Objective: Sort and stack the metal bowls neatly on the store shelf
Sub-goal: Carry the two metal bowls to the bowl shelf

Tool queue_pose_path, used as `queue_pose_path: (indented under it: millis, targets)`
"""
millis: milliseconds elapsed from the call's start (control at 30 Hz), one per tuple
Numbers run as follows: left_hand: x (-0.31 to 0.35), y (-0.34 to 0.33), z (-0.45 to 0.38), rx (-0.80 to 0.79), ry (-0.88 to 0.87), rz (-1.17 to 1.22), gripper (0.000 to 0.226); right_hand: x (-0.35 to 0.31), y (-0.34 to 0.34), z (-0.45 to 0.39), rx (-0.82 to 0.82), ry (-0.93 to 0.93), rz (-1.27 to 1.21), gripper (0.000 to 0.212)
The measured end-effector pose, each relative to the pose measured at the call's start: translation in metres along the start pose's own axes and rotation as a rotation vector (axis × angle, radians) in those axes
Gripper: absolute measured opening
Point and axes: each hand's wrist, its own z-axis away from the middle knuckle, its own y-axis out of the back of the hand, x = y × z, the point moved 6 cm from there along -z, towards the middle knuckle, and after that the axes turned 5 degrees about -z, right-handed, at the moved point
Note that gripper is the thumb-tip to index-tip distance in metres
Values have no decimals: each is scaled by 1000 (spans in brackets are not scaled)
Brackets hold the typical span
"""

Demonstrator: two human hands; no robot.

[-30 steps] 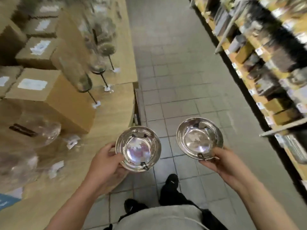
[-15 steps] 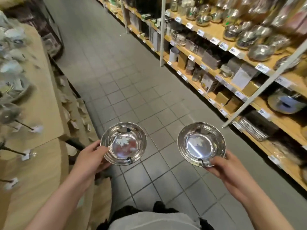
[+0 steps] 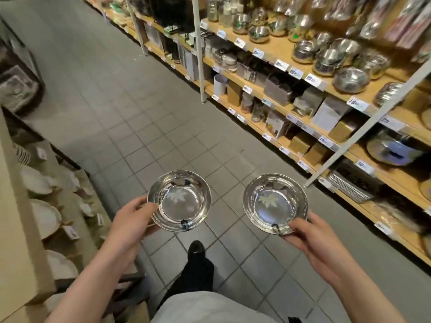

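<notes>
I hold two shiny metal bowls level over the tiled aisle. My left hand (image 3: 130, 223) grips the left bowl (image 3: 179, 201) at its near-left rim, thumb on the rim. My right hand (image 3: 310, 236) holds the right bowl (image 3: 274, 203) at its near-right rim, thumb over the edge. Both bowls are empty, mouth up, about a hand's width apart. Up on the right, the wooden store shelf (image 3: 283, 51) carries several more metal bowls (image 3: 351, 79), some stacked.
Lower shelves on the right hold boxes (image 3: 300, 142), glass jars and metal trays (image 3: 349, 185), with white uprights (image 3: 363, 128) in front. On the left a low display holds white plates (image 3: 44, 217) and cardboard. The grey tiled aisle (image 3: 144, 127) runs ahead between them.
My view has swung right, away from the wooden display of glasses on the left toward the shelf of metal bowls. Both hands keep the same grip on their bowls.
</notes>
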Motion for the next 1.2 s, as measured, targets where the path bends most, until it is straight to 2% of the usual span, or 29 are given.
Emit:
queue_pose_path:
  millis: [200, 300, 433, 733, 1033, 1200]
  targets:
    - [75, -11, -114, -53, -8, 9, 12, -54, -62, -76, 73, 47, -75, 27]
    - [122, -22, -158, -108, -19, -21, 16, -80, -84, -108, 150, 64, -103, 18]
    - [176, -49, -205, -183, -58, -54, 24, -114, -102, -148, 166, 95, -85, 19]
    - [254, -138, -319, -275, -51, -122, 26, -183, -113, -273, 160, 102, -165, 25]
    - [377, -226, -428, -269, -80, -112, 25, -313, -121, -422, 134, 136, -147, 28]
    - [420, -270, -486, -268, -61, -124, 19, -368, -126, -492, 166, 123, -150, 31]
